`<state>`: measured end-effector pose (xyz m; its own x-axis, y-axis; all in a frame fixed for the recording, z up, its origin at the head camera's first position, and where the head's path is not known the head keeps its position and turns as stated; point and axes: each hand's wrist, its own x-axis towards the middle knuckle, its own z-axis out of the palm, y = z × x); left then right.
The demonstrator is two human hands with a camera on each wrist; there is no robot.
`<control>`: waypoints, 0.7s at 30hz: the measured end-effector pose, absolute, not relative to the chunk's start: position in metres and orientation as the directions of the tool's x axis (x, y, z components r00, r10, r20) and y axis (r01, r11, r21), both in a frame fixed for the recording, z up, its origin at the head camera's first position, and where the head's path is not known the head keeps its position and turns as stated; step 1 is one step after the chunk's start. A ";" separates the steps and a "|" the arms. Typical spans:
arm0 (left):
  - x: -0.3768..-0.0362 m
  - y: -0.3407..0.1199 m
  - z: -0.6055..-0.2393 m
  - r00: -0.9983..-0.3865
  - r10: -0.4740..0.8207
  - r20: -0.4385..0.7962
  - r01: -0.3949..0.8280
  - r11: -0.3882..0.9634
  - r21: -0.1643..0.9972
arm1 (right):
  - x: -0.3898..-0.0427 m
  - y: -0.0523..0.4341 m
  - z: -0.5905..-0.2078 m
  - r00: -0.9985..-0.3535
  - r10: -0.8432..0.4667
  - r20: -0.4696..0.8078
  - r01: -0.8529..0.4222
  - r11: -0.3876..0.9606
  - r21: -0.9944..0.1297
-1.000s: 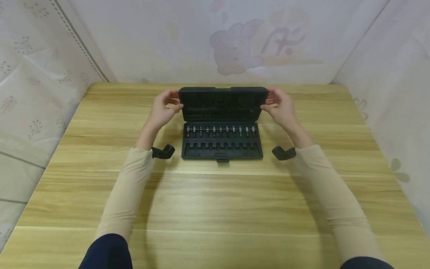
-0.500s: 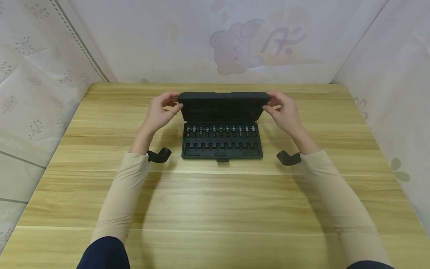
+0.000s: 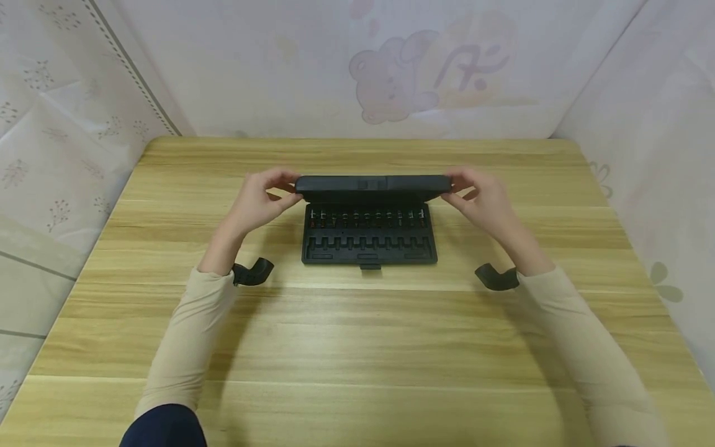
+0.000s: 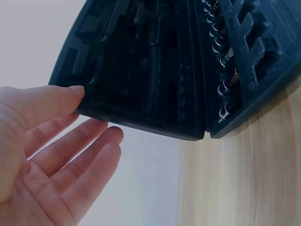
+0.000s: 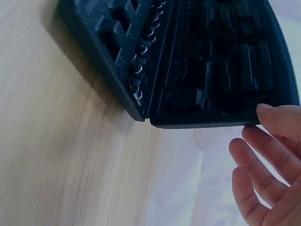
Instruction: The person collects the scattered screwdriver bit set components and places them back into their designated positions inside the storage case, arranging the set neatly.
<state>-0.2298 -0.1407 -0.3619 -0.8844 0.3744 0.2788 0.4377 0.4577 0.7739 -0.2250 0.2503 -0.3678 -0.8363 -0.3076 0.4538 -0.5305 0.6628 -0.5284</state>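
A black tool case stands on the wooden table [image 3: 357, 347]. Its base [image 3: 368, 245] lies flat and carries a row of several metal bits [image 3: 365, 216]. The lid [image 3: 373, 184] is tipped far forward over the base, roughly level in the head view. My left hand [image 3: 283, 189] pinches the lid's left corner between thumb and fingers. My right hand [image 3: 462, 189] pinches its right corner the same way. In the left wrist view my thumb [image 4: 70, 94] presses the lid's [image 4: 141, 61] inner corner. In the right wrist view my thumb [image 5: 277, 115] touches the lid's [image 5: 221, 61] corner.
Pale patterned sheets wall in the table at the back [image 3: 391, 74], left and right. A black camera mount sits at each wrist [image 3: 252, 273] [image 3: 496, 277]. Bare tabletop lies in front of the case.
The lid has swung from nearly upright down toward me over the base. Both hands have moved down and toward me with it, keeping their hold on its corners.
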 end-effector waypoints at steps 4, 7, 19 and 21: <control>-0.223 -0.141 -0.360 -0.867 0.407 0.286 0.465 0.459 0.757 | -0.216 0.254 -0.368 -0.819 -0.361 0.446 -0.560 0.670 -0.487; -0.217 -0.141 -0.359 -0.862 0.429 0.271 0.470 0.474 0.745 | -0.210 0.256 -0.368 -0.811 -0.396 0.430 -0.574 0.681 -0.454; -0.195 -0.141 -0.360 -0.851 0.488 0.197 0.484 0.581 0.655 | -0.191 0.258 -0.374 -0.766 -0.479 0.428 -0.630 0.690 -0.356; -0.192 -0.140 -0.360 -0.846 0.498 0.190 0.496 0.606 0.622 | -0.189 0.258 -0.376 -0.753 -0.495 0.433 -0.644 0.690 -0.330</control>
